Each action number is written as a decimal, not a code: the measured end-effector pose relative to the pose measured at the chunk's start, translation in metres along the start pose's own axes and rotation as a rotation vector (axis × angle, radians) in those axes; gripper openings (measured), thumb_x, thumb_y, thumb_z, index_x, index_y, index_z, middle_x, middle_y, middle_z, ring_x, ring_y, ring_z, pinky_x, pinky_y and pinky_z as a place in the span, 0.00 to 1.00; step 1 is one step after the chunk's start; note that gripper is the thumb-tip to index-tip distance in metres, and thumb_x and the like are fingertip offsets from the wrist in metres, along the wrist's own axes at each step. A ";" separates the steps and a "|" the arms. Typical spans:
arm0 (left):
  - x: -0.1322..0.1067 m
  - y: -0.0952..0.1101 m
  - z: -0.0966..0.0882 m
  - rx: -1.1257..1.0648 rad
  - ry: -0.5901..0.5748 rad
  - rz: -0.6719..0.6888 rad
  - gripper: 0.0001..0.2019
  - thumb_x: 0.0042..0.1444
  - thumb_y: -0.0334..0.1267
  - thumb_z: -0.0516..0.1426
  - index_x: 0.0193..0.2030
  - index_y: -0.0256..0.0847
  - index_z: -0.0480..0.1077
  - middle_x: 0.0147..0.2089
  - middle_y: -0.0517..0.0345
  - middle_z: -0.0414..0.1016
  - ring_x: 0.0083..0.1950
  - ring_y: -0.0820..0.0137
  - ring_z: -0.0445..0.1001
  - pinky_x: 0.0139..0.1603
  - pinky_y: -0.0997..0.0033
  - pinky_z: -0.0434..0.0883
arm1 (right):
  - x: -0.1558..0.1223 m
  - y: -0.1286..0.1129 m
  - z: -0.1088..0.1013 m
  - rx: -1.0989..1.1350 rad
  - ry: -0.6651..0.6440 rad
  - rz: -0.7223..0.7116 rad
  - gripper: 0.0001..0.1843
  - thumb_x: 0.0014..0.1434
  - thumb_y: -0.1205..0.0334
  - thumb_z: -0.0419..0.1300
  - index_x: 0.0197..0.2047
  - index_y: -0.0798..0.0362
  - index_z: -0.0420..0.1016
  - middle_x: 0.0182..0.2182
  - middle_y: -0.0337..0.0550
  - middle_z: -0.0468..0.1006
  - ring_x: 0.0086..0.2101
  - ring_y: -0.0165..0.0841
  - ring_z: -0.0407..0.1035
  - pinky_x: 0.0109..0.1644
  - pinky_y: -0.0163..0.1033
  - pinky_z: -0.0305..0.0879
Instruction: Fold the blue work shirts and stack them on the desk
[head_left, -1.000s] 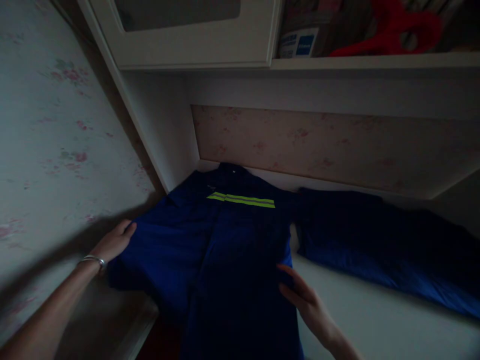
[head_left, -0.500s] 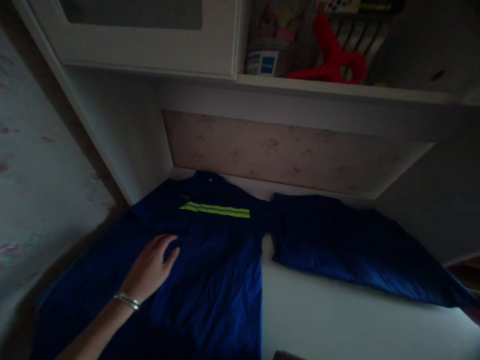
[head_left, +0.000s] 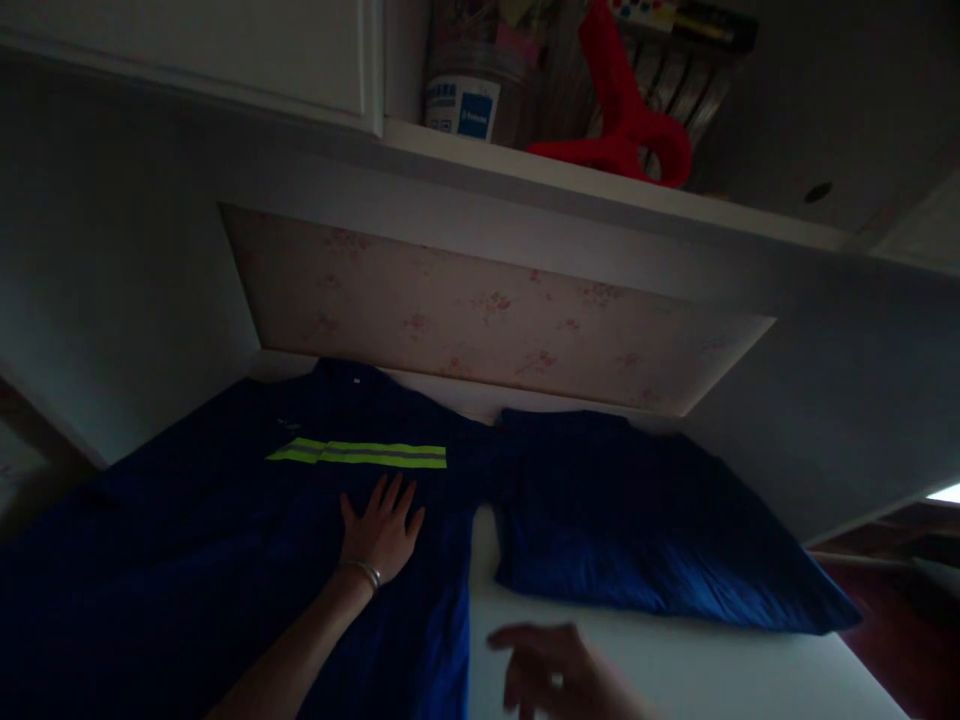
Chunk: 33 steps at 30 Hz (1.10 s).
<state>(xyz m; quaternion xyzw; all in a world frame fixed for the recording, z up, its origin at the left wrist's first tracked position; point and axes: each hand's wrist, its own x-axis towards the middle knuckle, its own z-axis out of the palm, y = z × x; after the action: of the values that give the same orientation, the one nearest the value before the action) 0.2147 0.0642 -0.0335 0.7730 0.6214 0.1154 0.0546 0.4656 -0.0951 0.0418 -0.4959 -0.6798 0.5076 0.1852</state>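
Note:
A dark blue work shirt (head_left: 225,560) with a yellow-green reflective stripe (head_left: 382,455) across its chest lies spread out, its collar toward the back. My left hand (head_left: 382,530), a silver bangle on its wrist, rests flat on the shirt just below the stripe, fingers spread. Over the white tabletop (head_left: 675,670), right of the shirt's edge, my right hand (head_left: 551,665) hovers with a ring on one finger. Its index finger reaches out and the others bend loosely, holding nothing visible. Another dark blue piece of clothing (head_left: 637,530) lies folded to the right, meeting the shirt's sleeve.
A shelf (head_left: 637,205) overhangs the back, carrying a red plastic clamp-like object (head_left: 626,125) and a clear tub (head_left: 465,105) with a blue-and-white label. Side panels (head_left: 847,400) enclose the surface left and right. Flowered wallpaper (head_left: 480,300) shows behind.
My left hand has moved right across the shirt and flattened, fingers now spread. My right hand has come up into view from the bottom edge. The view has shifted toward the right.

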 end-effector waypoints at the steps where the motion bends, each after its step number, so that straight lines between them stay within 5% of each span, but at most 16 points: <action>1: 0.003 -0.001 -0.001 0.006 -0.012 -0.001 0.26 0.64 0.51 0.41 0.66 0.50 0.60 0.71 0.51 0.55 0.72 0.49 0.49 0.61 0.18 0.32 | 0.019 0.004 -0.025 0.105 0.146 0.037 0.25 0.64 0.45 0.48 0.54 0.52 0.72 0.34 0.45 0.79 0.31 0.33 0.73 0.34 0.38 0.69; 4: 0.011 -0.005 -0.002 0.026 -0.040 -0.007 0.26 0.64 0.51 0.41 0.66 0.50 0.61 0.71 0.51 0.54 0.72 0.48 0.49 0.60 0.18 0.35 | 0.088 0.012 -0.102 0.194 0.623 0.192 0.26 0.59 0.45 0.52 0.50 0.56 0.72 0.35 0.48 0.77 0.31 0.33 0.72 0.36 0.38 0.70; 8: 0.024 -0.013 0.003 0.054 -0.031 -0.009 0.26 0.63 0.50 0.42 0.66 0.50 0.61 0.72 0.51 0.53 0.72 0.46 0.49 0.59 0.17 0.35 | 0.181 0.019 -0.178 -0.035 0.742 0.327 0.26 0.62 0.52 0.49 0.60 0.57 0.64 0.45 0.52 0.77 0.35 0.35 0.74 0.40 0.39 0.70; 13: 0.033 -0.020 0.009 0.085 -0.048 -0.017 0.27 0.62 0.51 0.42 0.67 0.53 0.59 0.72 0.55 0.52 0.72 0.46 0.48 0.59 0.16 0.34 | 0.257 0.039 -0.197 -0.277 0.712 0.421 0.30 0.55 0.50 0.62 0.58 0.54 0.68 0.45 0.55 0.78 0.45 0.46 0.72 0.51 0.48 0.63; 17: 0.034 -0.023 0.011 0.096 -0.074 -0.019 0.28 0.62 0.51 0.41 0.67 0.53 0.58 0.72 0.55 0.51 0.72 0.47 0.48 0.59 0.17 0.34 | 0.269 0.049 -0.187 -0.395 0.733 0.436 0.17 0.57 0.51 0.60 0.48 0.49 0.75 0.45 0.52 0.78 0.49 0.48 0.70 0.53 0.50 0.60; 21: 0.034 -0.024 0.012 0.078 -0.043 -0.015 0.28 0.63 0.52 0.40 0.67 0.53 0.58 0.72 0.54 0.51 0.72 0.46 0.48 0.59 0.16 0.34 | 0.243 0.045 -0.184 -0.405 0.826 0.395 0.17 0.63 0.50 0.51 0.45 0.50 0.73 0.40 0.51 0.79 0.45 0.44 0.72 0.50 0.45 0.61; 25: 0.033 -0.020 0.007 0.054 -0.055 -0.026 0.28 0.63 0.52 0.40 0.66 0.51 0.60 0.72 0.52 0.52 0.72 0.47 0.49 0.58 0.16 0.35 | 0.173 0.039 -0.171 -0.297 0.930 0.360 0.17 0.63 0.50 0.46 0.38 0.51 0.70 0.30 0.44 0.77 0.33 0.36 0.73 0.38 0.37 0.64; 30: 0.032 -0.018 0.001 0.053 -0.031 -0.036 0.27 0.63 0.51 0.40 0.65 0.49 0.62 0.71 0.50 0.55 0.71 0.50 0.50 0.60 0.18 0.38 | 0.025 0.057 -0.090 0.072 1.094 0.204 0.19 0.57 0.43 0.54 0.27 0.50 0.65 0.20 0.37 0.69 0.24 0.33 0.65 0.29 0.37 0.61; 33: 0.028 -0.020 0.000 0.043 0.008 -0.032 0.24 0.64 0.49 0.43 0.61 0.46 0.66 0.69 0.47 0.60 0.68 0.51 0.57 0.61 0.22 0.44 | -0.070 0.073 -0.033 0.281 0.875 0.211 0.23 0.54 0.37 0.56 0.25 0.49 0.71 0.19 0.41 0.70 0.25 0.38 0.68 0.31 0.43 0.64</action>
<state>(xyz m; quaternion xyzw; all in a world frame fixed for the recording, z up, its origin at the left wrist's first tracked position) 0.2008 0.0957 -0.0347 0.7636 0.6362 0.1042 0.0373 0.5571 -0.1395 0.0096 -0.6998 -0.4087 0.3539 0.4670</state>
